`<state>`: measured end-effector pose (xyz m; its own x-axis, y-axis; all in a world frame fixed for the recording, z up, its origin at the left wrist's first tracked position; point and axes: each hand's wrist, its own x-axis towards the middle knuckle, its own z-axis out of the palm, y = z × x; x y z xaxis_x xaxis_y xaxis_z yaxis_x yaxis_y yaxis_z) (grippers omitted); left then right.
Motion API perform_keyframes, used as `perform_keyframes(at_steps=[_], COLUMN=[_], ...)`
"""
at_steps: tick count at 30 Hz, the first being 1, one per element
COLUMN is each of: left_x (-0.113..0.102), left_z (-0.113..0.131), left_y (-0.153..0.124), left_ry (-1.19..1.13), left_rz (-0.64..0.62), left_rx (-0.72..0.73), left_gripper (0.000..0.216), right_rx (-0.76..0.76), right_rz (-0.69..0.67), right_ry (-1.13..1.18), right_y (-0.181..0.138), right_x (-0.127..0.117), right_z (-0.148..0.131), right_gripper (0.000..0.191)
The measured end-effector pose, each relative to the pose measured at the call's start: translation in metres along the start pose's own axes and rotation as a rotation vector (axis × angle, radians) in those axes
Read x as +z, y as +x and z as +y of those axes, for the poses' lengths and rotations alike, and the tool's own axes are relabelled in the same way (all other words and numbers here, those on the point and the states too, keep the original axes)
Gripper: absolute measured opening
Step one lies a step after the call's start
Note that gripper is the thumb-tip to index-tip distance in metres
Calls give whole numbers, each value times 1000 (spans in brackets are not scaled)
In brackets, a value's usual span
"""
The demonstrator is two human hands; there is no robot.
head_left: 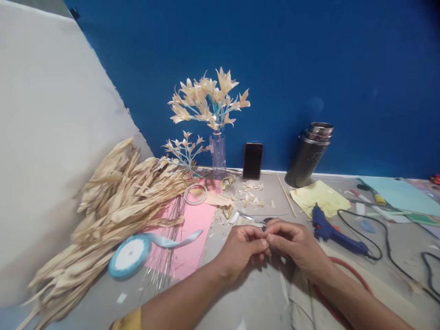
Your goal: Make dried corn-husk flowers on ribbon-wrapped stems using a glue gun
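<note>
My left hand [244,250] and my right hand [294,245] meet above the middle of the table, thumbs and fingertips pinched together. Whatever sits between the fingertips is too small and covered to name. Just beyond the fingers lie scissors [250,218], their handles partly hidden by my right hand. A blue glue gun [335,233] rests on its side to the right of my right hand. Left of my left hand, a light blue ribbon [177,240] trails from its spool [130,255] over pink paper [197,224] and a bunch of thin wires [168,247].
Dried corn husks [113,206] are heaped at the left. Against the blue wall stand a clear bottle [217,156] holding husk flowers [206,98], a phone [252,160] and a leaning dark flask [307,156]. Husk scraps [252,197], a thin stick [286,195] and yellow paper [319,197] lie nearer.
</note>
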<state>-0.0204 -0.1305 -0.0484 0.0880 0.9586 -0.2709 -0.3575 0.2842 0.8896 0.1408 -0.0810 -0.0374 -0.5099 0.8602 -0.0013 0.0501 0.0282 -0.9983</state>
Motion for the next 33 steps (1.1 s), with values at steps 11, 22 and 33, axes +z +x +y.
perform_keyframes(at_steps=[11,22,33], left_x=[8,11,-1], left_z=[0,3,7], left_y=[-5,-10,2], left_ry=[251,390,46], left_rz=[60,207,261], left_rx=[171,253,168], left_gripper=[20,12,15], right_rx=[-132,-198,-41], right_rz=[115,190,299], right_ry=[-124,-165,-203], right_y=[-1,-2,7], right_x=[6,8,-11], right_z=[4,6,1], right_gripper=[26,25,29])
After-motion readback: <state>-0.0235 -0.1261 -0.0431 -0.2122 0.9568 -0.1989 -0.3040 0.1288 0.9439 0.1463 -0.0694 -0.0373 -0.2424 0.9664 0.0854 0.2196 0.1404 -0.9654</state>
